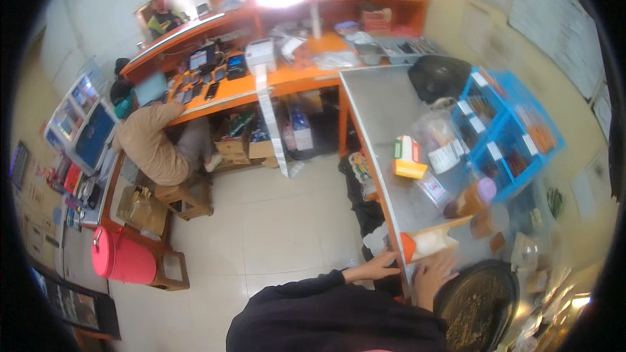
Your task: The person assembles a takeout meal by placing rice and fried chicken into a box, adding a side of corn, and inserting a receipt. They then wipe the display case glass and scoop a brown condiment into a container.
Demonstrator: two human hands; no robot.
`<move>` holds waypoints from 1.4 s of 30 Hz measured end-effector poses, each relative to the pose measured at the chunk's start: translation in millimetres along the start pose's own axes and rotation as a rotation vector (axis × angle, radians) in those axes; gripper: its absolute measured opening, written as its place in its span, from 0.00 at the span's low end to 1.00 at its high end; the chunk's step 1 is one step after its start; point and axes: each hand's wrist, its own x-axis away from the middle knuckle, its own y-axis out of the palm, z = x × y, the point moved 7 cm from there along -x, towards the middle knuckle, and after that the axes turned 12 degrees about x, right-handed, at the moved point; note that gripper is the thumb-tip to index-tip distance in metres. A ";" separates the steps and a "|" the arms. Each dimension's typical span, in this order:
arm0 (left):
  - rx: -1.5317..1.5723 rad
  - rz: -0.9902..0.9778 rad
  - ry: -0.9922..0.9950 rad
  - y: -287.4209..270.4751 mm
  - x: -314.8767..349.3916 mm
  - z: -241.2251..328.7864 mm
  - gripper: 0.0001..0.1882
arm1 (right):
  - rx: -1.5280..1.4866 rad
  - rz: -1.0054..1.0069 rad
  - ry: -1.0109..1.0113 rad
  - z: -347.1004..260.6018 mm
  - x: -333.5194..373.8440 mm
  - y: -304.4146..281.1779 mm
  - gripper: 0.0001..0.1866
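At the near edge of the metal counter (399, 107), a tan paper packet with a white face and an orange end (430, 243) lies on its side. My left hand (378, 266) reaches to the counter's edge by the orange end, its fingers stretched out and seemingly holding nothing. Just below the white face is my right hand (432, 276), fingers spread; whether it touches the packet I cannot tell. A large dark round tray (479, 303) with brownish bits in it sits close to the right wrist.
Behind the packet stand a jar with a pink lid (471, 197), a yellow, green and red box (409, 158) and a blue shelf rack (505, 133). A person (153, 137) sits at the orange desk (241, 88). A pink cooler (122, 255) rests on a wooden stool.
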 end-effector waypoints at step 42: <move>0.098 0.235 -0.255 -386.9 190.2 -85.6 0.42 | -0.717 -0.513 -1.153 -449.4 27.6 -12.3 0.21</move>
